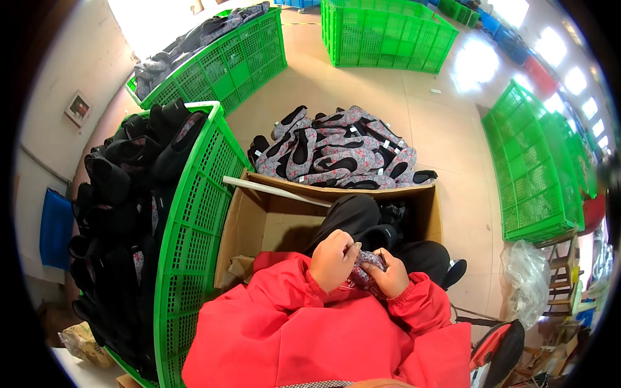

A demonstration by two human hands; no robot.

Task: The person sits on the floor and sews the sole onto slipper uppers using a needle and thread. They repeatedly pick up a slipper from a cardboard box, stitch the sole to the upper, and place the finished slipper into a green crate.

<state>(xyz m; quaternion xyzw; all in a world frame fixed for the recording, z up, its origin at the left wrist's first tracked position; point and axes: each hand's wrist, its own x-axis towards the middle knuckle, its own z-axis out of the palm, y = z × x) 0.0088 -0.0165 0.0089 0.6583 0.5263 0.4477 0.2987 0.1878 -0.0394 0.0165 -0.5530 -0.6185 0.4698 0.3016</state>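
A floral fabric shoe (370, 260), grey with red and pink spots, is pinched between my two hands over my lap. My left hand (332, 260) is closed on its left side, knuckles upward. On the other side my right hand (390, 275) grips it with the thumb on top. Part of the shoe is hidden behind my fingers and sleeves. Just beyond my knees stands an open cardboard box (244, 226), with dark things at its right end that I cannot make out. Behind the box lies a heap of similar floral shoes (336, 150) with black openings.
A green crate (194, 258) full of black shoes (116, 187) stands close on my left. Farther off are another filled green crate (223, 68), a green crate (388, 35) and one at right (533, 168). A white strip (278, 190) lies across the box. Clear plastic (527, 278) lies right.
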